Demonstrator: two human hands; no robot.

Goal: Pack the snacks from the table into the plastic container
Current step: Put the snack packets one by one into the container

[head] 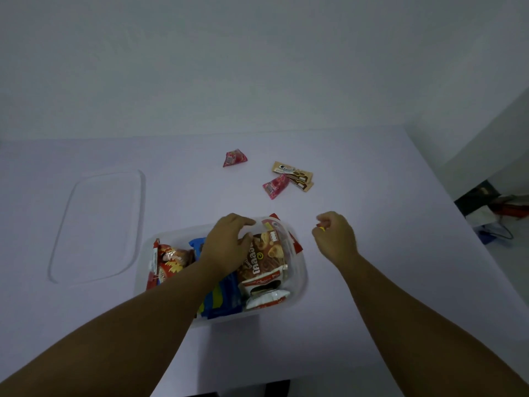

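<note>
A clear plastic container [299, 277] stands on the white table, holding several snack packs: a brown pack [264, 257], blue packs [221, 299] and a red pack [166, 263]. My left hand [226, 245] rests inside it with fingers spread over the snacks, gripping nothing that I can see. To the container's right, my right hand [333, 237] is closed around a small yellow and red snack [322, 228] that barely shows. Farther back on the table lie a pink triangular pack [234, 158], a second pink pack [275, 186] and two beige wafer bars [296, 176].
The container's clear lid [98, 224] lies flat at the left of the table. The table's right edge [446, 193] runs diagonally, with dark clutter and cables on the floor beyond it [495, 207]. A white wall rises behind the table.
</note>
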